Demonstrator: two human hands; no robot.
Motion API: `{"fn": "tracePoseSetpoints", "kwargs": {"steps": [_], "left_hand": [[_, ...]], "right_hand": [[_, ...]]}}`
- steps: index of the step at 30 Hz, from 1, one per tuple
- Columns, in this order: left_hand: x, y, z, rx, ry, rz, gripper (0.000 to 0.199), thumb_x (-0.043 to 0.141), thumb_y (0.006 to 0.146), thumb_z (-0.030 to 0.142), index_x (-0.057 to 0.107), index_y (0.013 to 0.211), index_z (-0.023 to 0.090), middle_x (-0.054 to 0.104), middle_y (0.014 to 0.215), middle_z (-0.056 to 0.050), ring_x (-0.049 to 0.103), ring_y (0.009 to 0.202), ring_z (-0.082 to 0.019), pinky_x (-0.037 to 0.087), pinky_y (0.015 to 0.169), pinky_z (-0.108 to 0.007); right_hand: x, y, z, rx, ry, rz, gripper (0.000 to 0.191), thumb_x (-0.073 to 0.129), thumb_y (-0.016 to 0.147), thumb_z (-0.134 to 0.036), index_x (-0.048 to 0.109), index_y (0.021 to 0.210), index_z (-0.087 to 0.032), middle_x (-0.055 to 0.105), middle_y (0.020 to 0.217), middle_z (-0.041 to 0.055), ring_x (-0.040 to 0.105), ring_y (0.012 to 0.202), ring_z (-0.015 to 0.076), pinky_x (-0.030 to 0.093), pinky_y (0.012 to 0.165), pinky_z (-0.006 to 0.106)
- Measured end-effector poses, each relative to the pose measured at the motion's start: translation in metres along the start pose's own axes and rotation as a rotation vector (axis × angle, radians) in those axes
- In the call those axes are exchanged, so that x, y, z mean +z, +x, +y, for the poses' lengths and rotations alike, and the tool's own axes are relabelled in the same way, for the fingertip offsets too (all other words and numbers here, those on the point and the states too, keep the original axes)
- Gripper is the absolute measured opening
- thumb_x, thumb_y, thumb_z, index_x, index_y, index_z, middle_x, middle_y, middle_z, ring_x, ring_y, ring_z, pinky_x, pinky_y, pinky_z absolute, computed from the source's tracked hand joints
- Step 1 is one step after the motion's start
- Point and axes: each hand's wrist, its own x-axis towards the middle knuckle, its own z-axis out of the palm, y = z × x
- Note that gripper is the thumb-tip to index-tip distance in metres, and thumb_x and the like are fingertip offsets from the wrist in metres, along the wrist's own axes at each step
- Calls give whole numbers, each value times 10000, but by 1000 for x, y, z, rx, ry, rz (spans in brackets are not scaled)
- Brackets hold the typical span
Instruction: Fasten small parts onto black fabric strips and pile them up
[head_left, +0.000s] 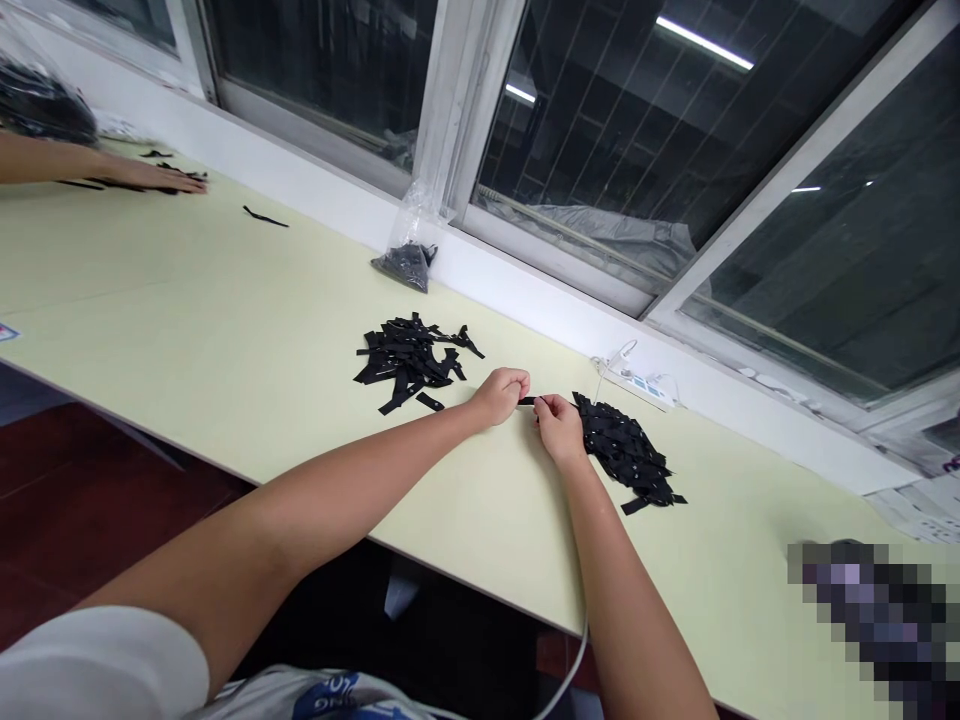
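Note:
A short black fabric strip (527, 401) is stretched level between my two hands, just above the pale table. My left hand (501, 396) is closed on its left end, and my right hand (559, 425) pinches the other end. Close beside my right hand lies a dense pile of black strips (626, 450), dotted with small shiny spots. To the left of my left hand spreads a looser pile of similar strips (409, 358), and one single strip (430, 402) lies apart at its near edge. My fingertips cover the held strip's ends.
A clear bag (409, 255) with dark contents stands against the windowsill. Behind the right pile lies a white power strip (637, 385); a white cable hangs over the table's front edge. At far left, another person's hand (169, 178) rests on black strips. A blurred-out object (877, 610) sits at right.

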Motion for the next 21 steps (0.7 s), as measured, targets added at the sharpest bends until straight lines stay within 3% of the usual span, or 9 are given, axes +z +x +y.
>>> {"fn": "tracePoseSetpoints", "kwargs": {"steps": [6, 11, 15, 18, 21], "left_hand": [[0, -2, 5, 13, 55, 47, 292, 360, 974, 407, 521, 857, 194, 573, 813, -14, 508, 758, -151, 422, 743, -303], [1, -2, 9, 41, 148, 30, 400, 273, 1005, 500, 515, 884, 206, 586, 929, -45, 525, 914, -189, 421, 897, -347], [3, -4, 9, -60, 261, 21, 419, 298, 980, 558, 541, 997, 217, 588, 1096, -63, 488, 1083, -216, 371, 1002, -380], [3, -6, 14, -92, 298, 62, 400, 482, 893, 600, 521, 969, 209, 579, 1054, -55, 500, 997, -204, 399, 907, -353], [2, -5, 21, -61, 289, 169, 415, 658, 778, 563, 447, 795, 207, 498, 768, 15, 438, 704, -138, 365, 676, -291]], "right_hand": [[-1, -1, -1, -11, -34, 2, 334, 541, 814, -528, 648, 809, -212, 668, 748, 36, 573, 673, 205, 418, 644, 308], [-1, -1, -1, -8, -30, -9, 330, 544, 813, -531, 644, 816, -217, 660, 731, 28, 564, 665, 204, 422, 642, 309], [-1, -1, 0, -20, -11, -13, 338, 546, 813, -538, 641, 806, -215, 658, 731, 30, 559, 668, 202, 434, 643, 309], [-1, 0, -1, -24, -2, -19, 338, 549, 818, -534, 646, 810, -210, 662, 743, 35, 558, 671, 199, 444, 643, 309], [-1, 0, -1, -20, -8, -28, 331, 545, 822, -528, 640, 802, -212, 662, 744, 33, 555, 667, 195, 445, 642, 306]]}}
